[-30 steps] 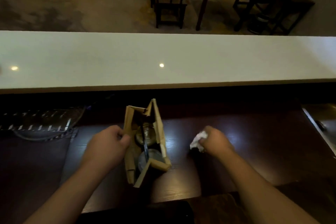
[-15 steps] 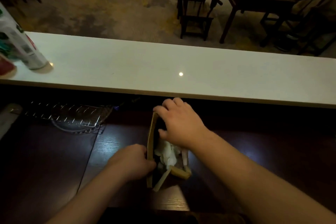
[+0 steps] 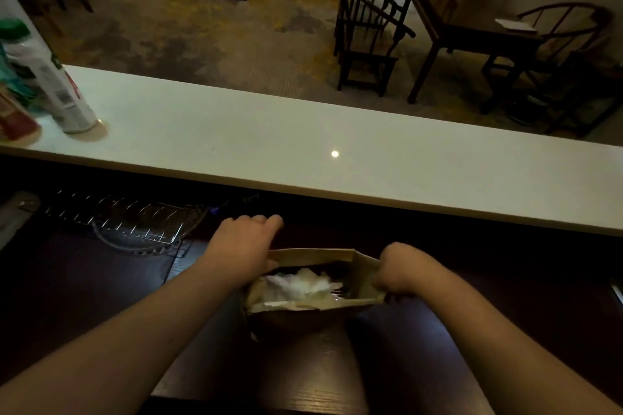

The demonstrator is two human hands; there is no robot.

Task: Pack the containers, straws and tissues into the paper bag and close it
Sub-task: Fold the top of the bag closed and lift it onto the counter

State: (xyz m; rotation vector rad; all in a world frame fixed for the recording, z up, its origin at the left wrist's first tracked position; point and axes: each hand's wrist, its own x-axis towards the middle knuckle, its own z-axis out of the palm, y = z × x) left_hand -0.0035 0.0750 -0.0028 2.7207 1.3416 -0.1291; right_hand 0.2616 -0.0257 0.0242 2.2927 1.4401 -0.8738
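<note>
Gripping the paper bag (image 3: 303, 317) on the dark bench (image 3: 101, 296), left hand (image 3: 241, 248) and right hand (image 3: 403, 271) pinched opposite rim ends; tissues (image 3: 296, 286) sat inside; bag mouth was open, closing remained.

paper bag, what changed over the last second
The right hand carried the white tissues from the dark table into the paper bag, let them go, and now grips the bag's right rim. The left hand moved to its left rim. The bag now sits crosswise. It stays open, on the table.
</note>
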